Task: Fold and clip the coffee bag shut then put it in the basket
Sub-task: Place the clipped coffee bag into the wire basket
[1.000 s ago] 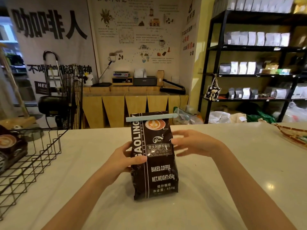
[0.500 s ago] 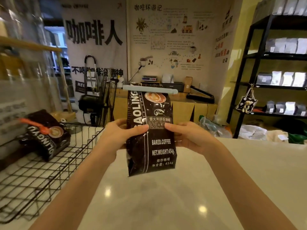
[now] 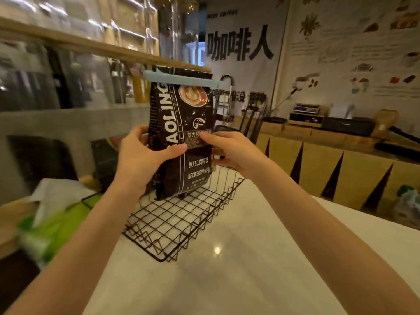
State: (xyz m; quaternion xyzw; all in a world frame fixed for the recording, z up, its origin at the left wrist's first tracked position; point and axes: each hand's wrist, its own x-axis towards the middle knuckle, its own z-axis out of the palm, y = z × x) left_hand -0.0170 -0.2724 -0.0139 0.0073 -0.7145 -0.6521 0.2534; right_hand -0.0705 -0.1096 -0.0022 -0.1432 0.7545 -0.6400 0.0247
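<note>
Pale worktop point(image 3: 227, 280); clipped coffee bag point(image 3: 181, 133) gripped upright by left hand point(image 3: 141, 160) and right hand point(image 3: 229, 151), fingers closed on it, poised above wire basket point(image 3: 181, 223) for lowering.

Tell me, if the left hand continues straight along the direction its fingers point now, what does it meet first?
The left hand points rightward across the coffee bag, so its thumb would probably first meet the right hand fingertips on the label. Depth between them is unclear.

Clipped coffee bag point(image 3: 181, 137) over basket point(image 3: 181, 223)

Black coffee bag point(image 3: 181, 123), pale-blue clip point(image 3: 181, 78)
</note>
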